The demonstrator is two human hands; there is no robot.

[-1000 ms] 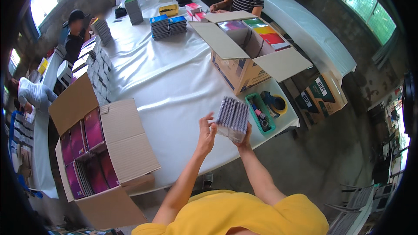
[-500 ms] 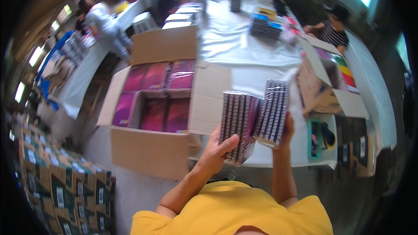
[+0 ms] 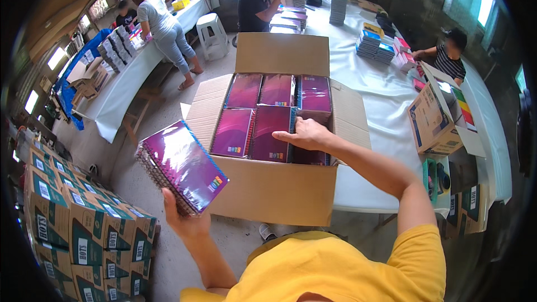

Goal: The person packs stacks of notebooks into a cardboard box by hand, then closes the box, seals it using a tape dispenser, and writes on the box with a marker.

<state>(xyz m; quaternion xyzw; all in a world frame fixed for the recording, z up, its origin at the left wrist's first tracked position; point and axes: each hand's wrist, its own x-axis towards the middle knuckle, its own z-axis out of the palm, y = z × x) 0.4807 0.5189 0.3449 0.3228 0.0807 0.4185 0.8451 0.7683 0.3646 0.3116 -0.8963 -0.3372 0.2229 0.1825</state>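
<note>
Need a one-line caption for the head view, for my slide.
Left hand holds a wrapped purple notebook pack while right hand rests on packs inside an open cardboard box.

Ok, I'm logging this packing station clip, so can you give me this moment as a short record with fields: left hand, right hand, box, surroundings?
left hand: left hand holds a wrapped stack of purple spiral-bound notebooks from below, outside the box
right hand: right hand rests palm down on the purple notebooks packed in the box
box: large open brown cardboard box, flaps spread, notebooks lying flat in rows
surroundings: long table with white cloth; stacked printed cartons on the floor at left; other people at the tables
</note>
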